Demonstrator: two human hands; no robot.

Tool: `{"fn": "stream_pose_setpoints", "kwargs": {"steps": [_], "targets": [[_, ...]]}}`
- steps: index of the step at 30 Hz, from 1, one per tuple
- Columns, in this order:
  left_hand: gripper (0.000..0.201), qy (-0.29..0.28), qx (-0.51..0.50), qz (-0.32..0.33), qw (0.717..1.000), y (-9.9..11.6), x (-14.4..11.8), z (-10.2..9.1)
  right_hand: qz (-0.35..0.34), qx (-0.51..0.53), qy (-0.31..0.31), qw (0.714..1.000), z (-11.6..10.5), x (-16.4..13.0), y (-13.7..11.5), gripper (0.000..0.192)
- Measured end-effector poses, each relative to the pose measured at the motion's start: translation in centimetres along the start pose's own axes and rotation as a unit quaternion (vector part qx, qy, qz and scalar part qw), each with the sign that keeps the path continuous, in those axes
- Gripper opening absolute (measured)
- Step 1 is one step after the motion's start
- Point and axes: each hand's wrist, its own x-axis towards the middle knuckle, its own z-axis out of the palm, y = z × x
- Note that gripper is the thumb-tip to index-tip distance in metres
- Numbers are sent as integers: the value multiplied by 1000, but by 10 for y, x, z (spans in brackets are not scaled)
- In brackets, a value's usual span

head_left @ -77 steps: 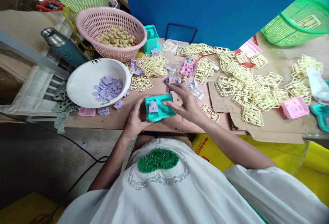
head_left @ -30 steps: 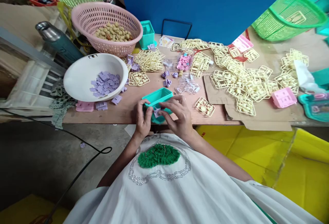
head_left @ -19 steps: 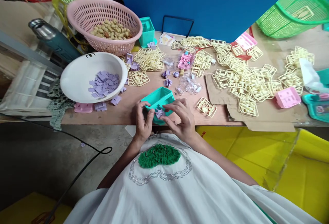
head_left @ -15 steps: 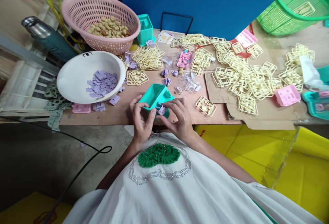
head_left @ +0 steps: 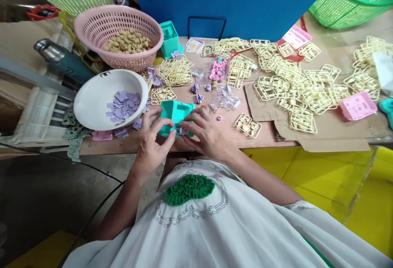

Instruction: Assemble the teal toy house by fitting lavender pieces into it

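Observation:
A turquoise plastic box [head_left: 175, 112] with an open top stands at the table's front edge, between my hands. My left hand [head_left: 152, 139] is curled at the box's left side, its thumb and index finger pinched at the front wall. With bent fingers, my right hand [head_left: 207, 132] holds a small purple plastic piece [head_left: 183, 130] against the box's front; the fingers partly cover the piece. Just beyond my right hand lies a tiny pink part [head_left: 219, 118]. Several dark-purple assembled pieces [head_left: 196, 92] rest behind the box, beside clear plastic parts [head_left: 225, 98].
To the left are a white bowl [head_left: 87, 100] of flat purple pieces, a pink basket [head_left: 89, 24] of beige parts and a flask [head_left: 63, 57]. Cream part frames [head_left: 307, 85] spread rightward over cardboard [head_left: 260, 110]. A blue panel [head_left: 233, 1] rises behind; a yellow box [head_left: 316, 178] stands below.
Both hands and the turquoise box have shifted slightly left. My left hand has turned and sits lower on the box. The tiny pink part now shows beside my right hand.

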Motion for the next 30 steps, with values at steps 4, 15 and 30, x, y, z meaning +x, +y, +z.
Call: {"fn": "stream_pose_setpoints", "kwargs": {"steps": [4, 15, 30], "targets": [[10, -2, -23, -16, 1000, -6, 3, -4, -22, 26, -15, 999, -2, 14, 10, 21], [13, -66, -90, -88, 990, -30, 25, -24, 19, 112, 63, 992, 31, 3, 32, 32], [22, -15, -152, -142, 978, -39, 20, -13, -14, 69, 54, 996, 29, 13, 17, 22]]}}
